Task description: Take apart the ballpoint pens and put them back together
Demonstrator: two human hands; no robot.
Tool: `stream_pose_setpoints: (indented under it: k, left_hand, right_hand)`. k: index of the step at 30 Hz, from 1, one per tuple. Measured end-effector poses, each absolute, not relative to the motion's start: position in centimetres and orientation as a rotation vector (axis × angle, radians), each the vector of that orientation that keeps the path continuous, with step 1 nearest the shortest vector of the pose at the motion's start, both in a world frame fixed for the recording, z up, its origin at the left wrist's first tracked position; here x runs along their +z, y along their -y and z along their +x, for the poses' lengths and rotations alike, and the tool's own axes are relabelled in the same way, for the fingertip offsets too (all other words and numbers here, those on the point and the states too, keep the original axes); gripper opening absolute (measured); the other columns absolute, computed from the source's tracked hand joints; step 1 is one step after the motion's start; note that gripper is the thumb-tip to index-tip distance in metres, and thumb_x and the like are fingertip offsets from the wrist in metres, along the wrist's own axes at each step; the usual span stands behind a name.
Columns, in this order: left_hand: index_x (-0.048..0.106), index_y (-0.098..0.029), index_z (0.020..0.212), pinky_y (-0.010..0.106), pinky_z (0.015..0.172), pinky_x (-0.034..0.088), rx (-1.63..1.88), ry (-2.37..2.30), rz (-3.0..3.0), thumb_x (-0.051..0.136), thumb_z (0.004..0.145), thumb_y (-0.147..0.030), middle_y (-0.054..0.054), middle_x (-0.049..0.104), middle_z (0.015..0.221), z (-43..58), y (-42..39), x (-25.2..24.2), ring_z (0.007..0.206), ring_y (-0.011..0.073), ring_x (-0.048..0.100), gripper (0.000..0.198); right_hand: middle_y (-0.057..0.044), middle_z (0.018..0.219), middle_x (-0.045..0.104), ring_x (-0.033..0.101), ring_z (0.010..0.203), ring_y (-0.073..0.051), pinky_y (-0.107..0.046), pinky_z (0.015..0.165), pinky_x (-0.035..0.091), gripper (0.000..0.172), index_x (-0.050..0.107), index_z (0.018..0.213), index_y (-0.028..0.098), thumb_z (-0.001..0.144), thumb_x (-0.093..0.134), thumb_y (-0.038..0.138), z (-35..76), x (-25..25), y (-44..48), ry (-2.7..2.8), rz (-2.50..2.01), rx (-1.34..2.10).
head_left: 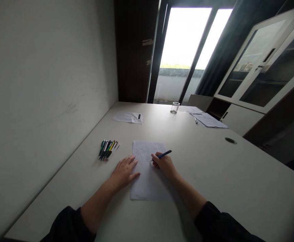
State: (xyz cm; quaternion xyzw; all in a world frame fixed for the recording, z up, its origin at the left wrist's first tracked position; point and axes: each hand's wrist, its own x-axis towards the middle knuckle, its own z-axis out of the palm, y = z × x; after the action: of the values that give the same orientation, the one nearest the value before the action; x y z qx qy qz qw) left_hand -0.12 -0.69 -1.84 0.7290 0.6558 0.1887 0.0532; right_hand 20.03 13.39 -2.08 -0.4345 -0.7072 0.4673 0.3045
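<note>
A white sheet of paper lies on the table in front of me, its upper part covered with lines of handwriting. My right hand rests on the sheet, fingers pinched round a blue pen. The pen's tip meets the paper near the end of the written lines. Flat along the sheet's left edge lies my left hand, fingers spread and holding nothing. Beyond it to the left is a row of several pens in green, black, yellow and white.
Farther back on the white table are a crumpled sheet, a glass and a stack of papers beside another pen. A round cable hole is at right. A wall borders the left side.
</note>
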Motion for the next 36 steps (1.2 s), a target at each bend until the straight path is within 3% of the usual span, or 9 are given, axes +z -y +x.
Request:
stream_pose_setpoints:
  k: [27, 36]
  left_hand:
    - [0.049, -0.025, 0.136, 0.049, 0.11, 0.034, 0.605, -1.99, 2.219, 0.055, 0.089, -0.052, 0.01, 0.044, 0.148, -0.3, 0.65, -2.34, 0.138, 0.0302, 0.037, 0.055]
    - [0.049, -0.024, 0.136, 0.048, 0.11, 0.035, 0.58, -1.989, 2.214, 0.055, 0.089, -0.051, 0.01, 0.044, 0.148, -0.13, 0.72, -1.87, 0.138, 0.03, 0.036, 0.054]
  right_hand:
    - [0.0, 0.051, 0.062, 0.056, 0.043, -0.013, -0.021, 0.042, 0.042, 0.032, 0.056, 0.061, 0.02, 0.083, 0.054, 0.044, 20.03, -1.85, -13.16, 1.895, -1.168, 1.205]
    - [-0.002, 0.052, 0.059, 0.057, 0.051, -0.015, -0.024, 0.053, 0.044, 0.045, 0.057, 0.06, 0.02, 0.09, 0.048, 0.052, 20.74, -1.15, -13.39, 1.89, -1.106, 0.894]
